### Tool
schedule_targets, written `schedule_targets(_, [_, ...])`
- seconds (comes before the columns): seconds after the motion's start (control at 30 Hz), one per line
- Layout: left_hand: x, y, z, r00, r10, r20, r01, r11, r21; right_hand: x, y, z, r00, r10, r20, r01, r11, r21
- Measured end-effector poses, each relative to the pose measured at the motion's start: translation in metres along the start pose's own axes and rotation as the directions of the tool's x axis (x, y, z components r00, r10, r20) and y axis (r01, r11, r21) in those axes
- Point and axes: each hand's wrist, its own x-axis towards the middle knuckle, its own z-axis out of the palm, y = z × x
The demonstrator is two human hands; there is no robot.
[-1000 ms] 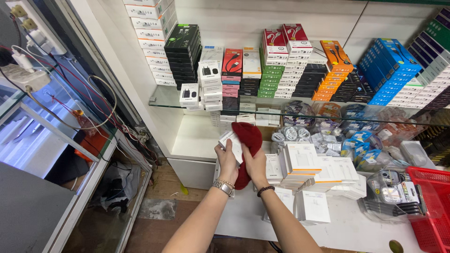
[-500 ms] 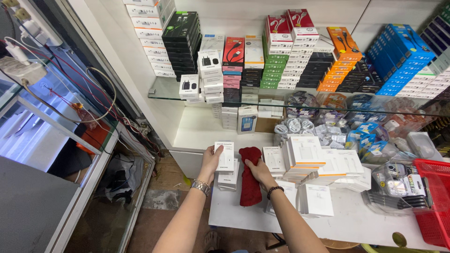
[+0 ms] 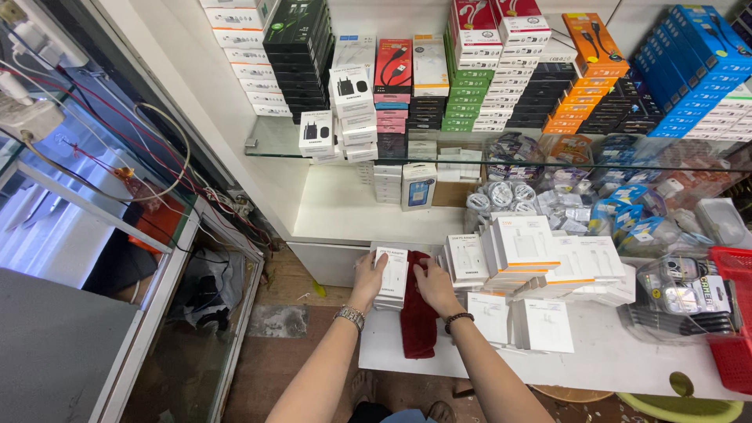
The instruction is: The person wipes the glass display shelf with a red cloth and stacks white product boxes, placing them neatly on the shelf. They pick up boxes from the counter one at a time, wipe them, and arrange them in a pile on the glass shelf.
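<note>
Both hands have dropped lower toward the near edge of the white table. The left hand now has its grip closed on a small white box atop a stack. The right hand presses the dark red cloth, now lying flat, just right of the box.

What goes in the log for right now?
left hand: on white box | right hand: on red cloth | white table

White boxes (flat, stacked) crowd the table.
</note>
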Motion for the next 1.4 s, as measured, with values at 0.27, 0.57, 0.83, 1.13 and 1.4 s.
schedule_targets(0.27, [0.001, -0.01, -0.009, 0.832, -0.347, 0.433, 0.464, 0.863, -0.199, 0.002, 0.011, 0.019, 0.861, 0.144, 0.488, -0.403, 0.778, 0.482])
schedule_targets(0.57, [0.008, -0.017, -0.007, 0.754, -0.386, 0.531, 0.547, 0.817, -0.184, -0.005, 0.009, 0.029, 0.909, 0.147, 0.39, -0.293, 0.891, 0.347])
schedule_targets(0.83, [-0.004, -0.035, -0.012, 0.738, -0.292, 0.608, 0.504, 0.839, -0.208, -0.027, 0.001, 0.025, 0.928, 0.142, 0.344, -0.262, 0.906, 0.333])
schedule_targets(1.13, [0.01, -0.003, -0.059, 0.871, -0.159, 0.465, 0.35, 0.865, -0.359, -0.004, -0.061, 0.034, 0.942, -0.036, 0.335, -0.104, 0.915, 0.39])
schedule_targets(1.4, [0.037, -0.001, -0.137, 0.952, -0.21, 0.221, 0.297, 0.801, -0.52, 0.022, -0.1, 0.091, 0.878, -0.041, 0.477, -0.281, 0.763, 0.583])
